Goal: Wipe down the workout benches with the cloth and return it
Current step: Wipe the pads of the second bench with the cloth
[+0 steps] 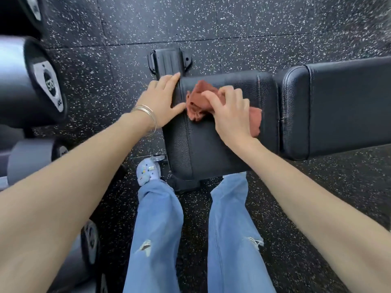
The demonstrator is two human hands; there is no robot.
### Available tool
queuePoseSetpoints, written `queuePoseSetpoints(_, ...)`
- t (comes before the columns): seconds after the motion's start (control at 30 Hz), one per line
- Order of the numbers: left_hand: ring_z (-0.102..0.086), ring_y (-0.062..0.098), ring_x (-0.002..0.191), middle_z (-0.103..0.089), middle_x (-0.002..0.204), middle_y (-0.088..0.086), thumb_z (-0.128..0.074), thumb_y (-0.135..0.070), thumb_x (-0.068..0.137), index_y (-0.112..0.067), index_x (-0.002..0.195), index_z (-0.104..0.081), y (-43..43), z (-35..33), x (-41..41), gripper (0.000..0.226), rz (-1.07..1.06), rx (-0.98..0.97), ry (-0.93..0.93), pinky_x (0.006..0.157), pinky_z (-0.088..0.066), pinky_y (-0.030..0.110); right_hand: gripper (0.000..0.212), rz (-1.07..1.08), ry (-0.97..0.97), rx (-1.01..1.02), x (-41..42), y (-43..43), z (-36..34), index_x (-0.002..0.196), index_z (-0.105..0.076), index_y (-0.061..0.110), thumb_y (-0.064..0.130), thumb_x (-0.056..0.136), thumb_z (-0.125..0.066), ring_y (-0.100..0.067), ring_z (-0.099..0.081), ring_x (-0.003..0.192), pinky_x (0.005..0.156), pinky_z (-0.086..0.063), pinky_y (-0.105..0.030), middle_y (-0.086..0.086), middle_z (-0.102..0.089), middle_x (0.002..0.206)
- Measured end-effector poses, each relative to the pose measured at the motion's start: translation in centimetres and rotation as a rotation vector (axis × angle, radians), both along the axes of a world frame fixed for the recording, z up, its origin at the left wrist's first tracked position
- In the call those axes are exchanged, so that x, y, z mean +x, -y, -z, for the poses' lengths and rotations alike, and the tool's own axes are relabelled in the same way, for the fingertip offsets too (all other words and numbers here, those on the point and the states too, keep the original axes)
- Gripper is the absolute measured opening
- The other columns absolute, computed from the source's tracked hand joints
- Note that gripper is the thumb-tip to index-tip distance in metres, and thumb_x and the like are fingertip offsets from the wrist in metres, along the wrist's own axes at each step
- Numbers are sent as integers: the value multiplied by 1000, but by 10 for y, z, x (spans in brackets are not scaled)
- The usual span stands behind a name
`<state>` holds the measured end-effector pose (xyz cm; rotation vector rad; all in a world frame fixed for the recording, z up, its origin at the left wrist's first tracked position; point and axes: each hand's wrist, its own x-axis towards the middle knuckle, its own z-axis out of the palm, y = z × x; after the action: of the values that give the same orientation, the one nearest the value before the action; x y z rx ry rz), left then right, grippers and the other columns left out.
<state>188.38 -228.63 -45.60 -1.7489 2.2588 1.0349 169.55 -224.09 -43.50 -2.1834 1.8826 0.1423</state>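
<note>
Rust-red cloth (pixel 200 102) bunched on black bench seat pad (pixel 211 149), near its far-left corner. Right hand (pixel 230 115) fingers clamped on cloth. Left hand (pixel 163 100) flat, fingers spread, on pad's left edge beside cloth. Dumbbells (pixel 31 81) left of pad.

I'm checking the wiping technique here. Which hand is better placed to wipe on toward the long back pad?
The right hand: it already grips the cloth on the seat pad, nearer the back pad. The left hand lies flat on the seat's far edge, with no cloth.
</note>
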Motion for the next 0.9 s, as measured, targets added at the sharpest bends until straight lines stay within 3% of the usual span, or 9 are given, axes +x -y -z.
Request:
queuePoseSetpoints(0.17,-35,31,134,-33,149,11,-64,-38,84,-10,147,-23,0,-5,21,79,24,-10,-71,112,-27,42,47,184,-36,-9,24,59,6,134,-41,29,10,91,-51,-31,-40,112,84,-39,-44,-9,-43,126)
queuePoseSetpoints(0.37,-37,26,134,-39,145,12,-70,-26,80,-7,144,-30,-1,-5,21,79,-109,25,-177,111,-24,29,51,76,-3,13,24,23,-2,127,-48,30,60,85,-48,-33,-42,109,80,-40,-44,-9,-45,125)
queuePoseSetpoints(0.6,-45,24,127,-46,140,11,-69,-12,78,-9,142,-37,-8,-9,35,72,-216,100,-211,107,-29,27,41,47,53,-42,29,-15,-2,111,-62,24,54,85,-53,-34,-48,95,72,-36,-41,-13,-54,107)
queuePoseSetpoints(0.8,-53,21,120,-51,135,9,-62,-4,78,-11,139,-42,-7,-7,40,65,-225,122,-236,103,-36,27,42,313,-39,-67,42,77,15,119,-52,30,57,87,-48,-28,-44,111,84,-38,-41,-8,-47,119)
queuePoseSetpoints(0.9,-53,22,119,-51,135,10,-62,-4,79,-10,139,-42,-8,-6,38,64,-234,115,-244,104,-37,29,48,212,-122,77,42,106,21,121,-50,27,60,87,-46,-31,-41,119,94,-36,-47,-10,-46,127)
